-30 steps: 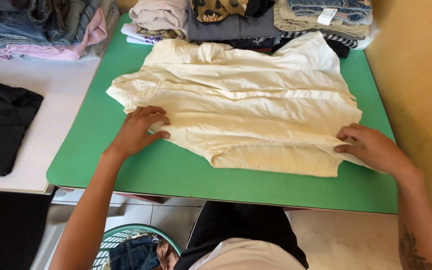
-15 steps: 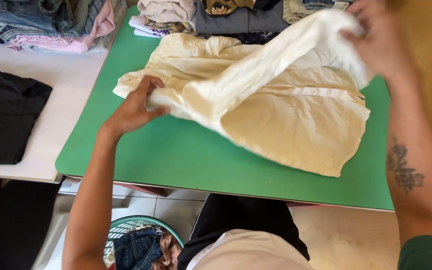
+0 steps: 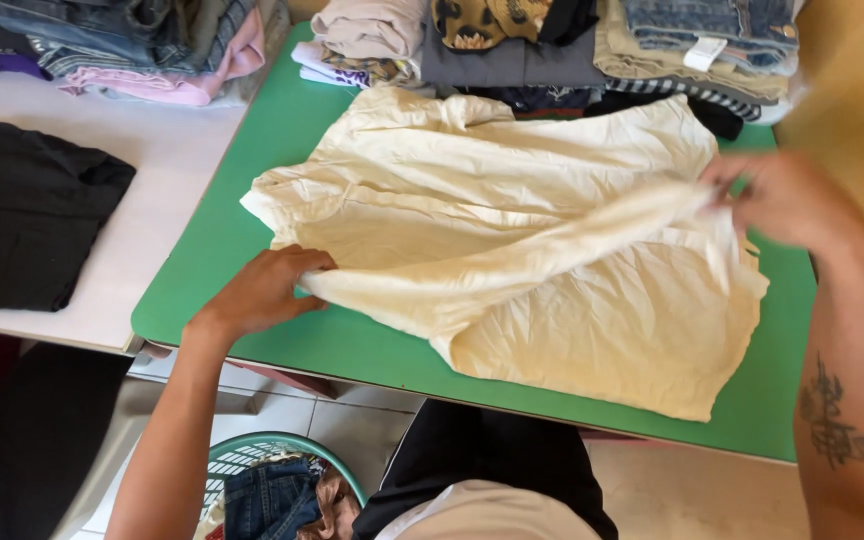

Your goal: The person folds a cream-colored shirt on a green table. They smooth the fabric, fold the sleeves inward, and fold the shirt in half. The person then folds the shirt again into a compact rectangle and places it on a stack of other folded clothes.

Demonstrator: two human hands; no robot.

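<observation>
Left hand (image 3: 264, 290) pinches the near-left edge of a wrinkled cream cotton shirt (image 3: 512, 240), fingers curled over the fold and pressing it low against the green table top (image 3: 252, 160). Right hand (image 3: 792, 205) is raised off the surface, fingers closed on the opposite end of the same fold, so the cloth runs as a taut ridge from one grip to the other. Image of the right hand is blurred; exact finger placement cannot be told. The rest of the shirt lies spread flat on the green top, beyond and below the ridge, its lower hem reaching toward the near table edge. Past the shirt, away from both grips, a row of folded clothes (image 3: 512, 50) sits along the far edge, touching the collar end. Left of the left hand, on an adjoining white table (image 3: 142, 140), lies a folded black garment (image 3: 27, 225), well apart from the shirt. Below the left forearm, on the floor, a teal plastic laundry basket (image 3: 262, 450) holds denim
</observation>
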